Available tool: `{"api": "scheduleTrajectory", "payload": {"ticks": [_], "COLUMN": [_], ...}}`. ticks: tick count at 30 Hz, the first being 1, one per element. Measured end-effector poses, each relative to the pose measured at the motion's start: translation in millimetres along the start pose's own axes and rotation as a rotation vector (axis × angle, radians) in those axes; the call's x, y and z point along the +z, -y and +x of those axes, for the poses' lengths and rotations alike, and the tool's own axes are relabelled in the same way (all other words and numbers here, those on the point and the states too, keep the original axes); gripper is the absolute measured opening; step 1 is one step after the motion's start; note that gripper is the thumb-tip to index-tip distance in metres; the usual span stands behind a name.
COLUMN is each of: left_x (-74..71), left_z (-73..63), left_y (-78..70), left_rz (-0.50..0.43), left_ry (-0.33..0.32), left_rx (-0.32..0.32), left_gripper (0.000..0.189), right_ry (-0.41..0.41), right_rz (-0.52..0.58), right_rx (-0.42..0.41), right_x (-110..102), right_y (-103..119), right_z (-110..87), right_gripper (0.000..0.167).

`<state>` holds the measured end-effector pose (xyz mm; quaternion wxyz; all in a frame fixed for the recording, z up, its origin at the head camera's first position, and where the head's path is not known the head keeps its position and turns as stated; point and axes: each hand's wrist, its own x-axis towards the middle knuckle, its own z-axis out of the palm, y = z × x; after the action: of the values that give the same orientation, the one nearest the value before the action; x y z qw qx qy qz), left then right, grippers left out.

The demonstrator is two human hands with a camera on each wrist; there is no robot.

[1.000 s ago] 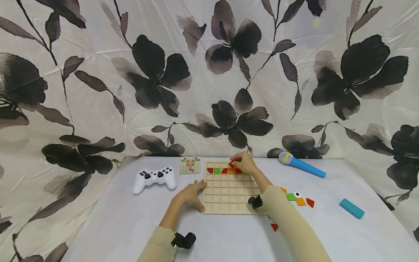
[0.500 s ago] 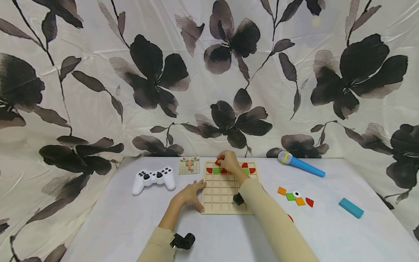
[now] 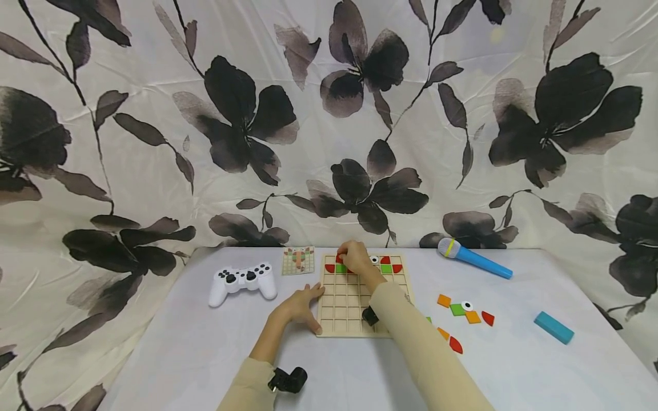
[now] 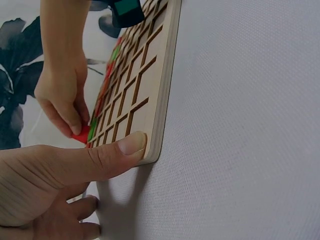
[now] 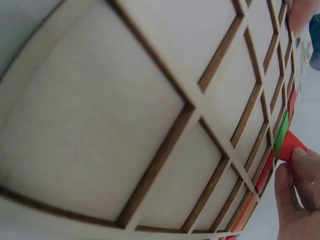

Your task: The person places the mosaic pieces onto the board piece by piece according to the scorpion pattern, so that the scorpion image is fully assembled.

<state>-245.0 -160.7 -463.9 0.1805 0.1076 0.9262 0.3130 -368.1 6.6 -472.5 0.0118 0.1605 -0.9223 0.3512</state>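
My right hand (image 3: 356, 258) pinches a red tile (image 5: 288, 145) between thumb and fingertips at the far left part of a wooden grid board (image 3: 353, 308). In the right wrist view the tile is tilted beside a green tile (image 5: 281, 131) set in the board. My left hand (image 3: 297, 305) rests against the board's left edge with its fingers spread; in the left wrist view its thumb (image 4: 107, 159) lies straight over the near corner. Red tiles (image 3: 397, 268), a green tile (image 3: 385, 269) and a white eye tile (image 3: 374, 260) sit in the far rows. My right hand hides some tiles.
A pattern card (image 3: 298, 261) lies behind the board's left side, near a white game controller (image 3: 243, 281). Loose tiles such as an orange one (image 3: 472, 317) lie to the right. Farther out are a blue toy microphone (image 3: 475, 258) and a teal block (image 3: 553, 327).
My right hand has moved left along the board's far edge with the red tile, then stayed there, uncovering the eye tile and right-side tiles. My left hand stays at the board's edge.
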Motion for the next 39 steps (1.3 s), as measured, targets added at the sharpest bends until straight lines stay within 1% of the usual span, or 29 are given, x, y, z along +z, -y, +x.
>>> {"api": "scheduleTrajectory", "payload": {"ticks": [7, 11, 14, 18, 20, 23, 25, 26, 27, 28, 31, 32, 33, 35, 38, 39], "left_x": [0.3, -0.3, -0.5, -0.4, -0.4, -0.4, -0.1, 0.3, 0.7, 0.8, 1.2, 1.2, 1.0, 0.7, 0.4, 0.4], "left_z": [0.1, -0.3, -0.6, -0.8, -0.7, -0.8, -0.6, -0.6, -0.6, -0.6, -0.8, -0.8, -1.0, -1.1, -1.4, -1.7], "left_y": [0.2, 1.0, 1.3, 1.0, 0.6, 0.0, -0.4, -0.7, -1.0, -1.3, -1.7, -1.7, -1.6, -1.3, -0.8, -0.9], "left_rz": [0.007, 0.013, 0.012, 0.01, 0.009, 0.008, 0.011, 0.013, 0.015, 0.018, 0.02, 0.02, 0.019, 0.019, 0.026, 0.027], "left_ry": [0.002, -0.004, -0.008, -0.006, -0.006, -0.004, -0.003, -0.003, -0.002, -0.002, -0.006, -0.008, -0.009, -0.011, -0.012, -0.011], "left_rx": [0.003, 0.002, 0.007, 0.01, 0.007, -0.001, -0.003, -0.003, -0.001, 0.001, 0.013, 0.015, 0.016, 0.018, 0.019, 0.019], "left_gripper": [0.096, 0.096, 0.096, 0.096, 0.096, 0.096, 0.095, 0.095, 0.095, 0.095, 0.095, 0.094, 0.094, 0.094, 0.094, 0.094], "right_ry": [0.052, 0.071, 0.058, 0.048, 0.061, 0.103, 0.134, 0.146, 0.128, 0.135, 0.165, 0.149, 0.155, 0.169, 0.152, 0.162], "right_rz": [-0.004, -0.054, -0.111, -0.167, -0.18, -0.161, -0.107, -0.077, -0.029, -0.001, 0.064, 0.076, 0.078, 0.08, 0.084, 0.072], "right_rx": [0.044, 0.03, -0.005, -0.027, -0.026, -0.01, 0.005, 0.016, -0.026, -0.022, -0.052, -0.118, -0.146, -0.188, -0.243, -0.212], "right_x": [1, 3, 6, 7, 6, 3, -1, -3, 0, 0, 0, 3, -1, -16, -51, -66], "right_y": [-2, -2, -2, -2, -2, -3, -5, -9, -23, -30, -65, -84, -94, -104, -95, -83], "right_z": [0.1, -1.0, -3.4, -5.7, -6.4, -8.3, -10.0, -10.3, -5.6, -4.3, 4.1, 9.1, 8.5, 0.4, -29.9, -45.1], "right_gripper": [0.017, 0.02, 0.022, 0.023, 0.025, 0.028, 0.029, 0.029, 0.029, 0.028, 0.023, 0.021, 0.02, 0.019, 0.022, 0.023]}}
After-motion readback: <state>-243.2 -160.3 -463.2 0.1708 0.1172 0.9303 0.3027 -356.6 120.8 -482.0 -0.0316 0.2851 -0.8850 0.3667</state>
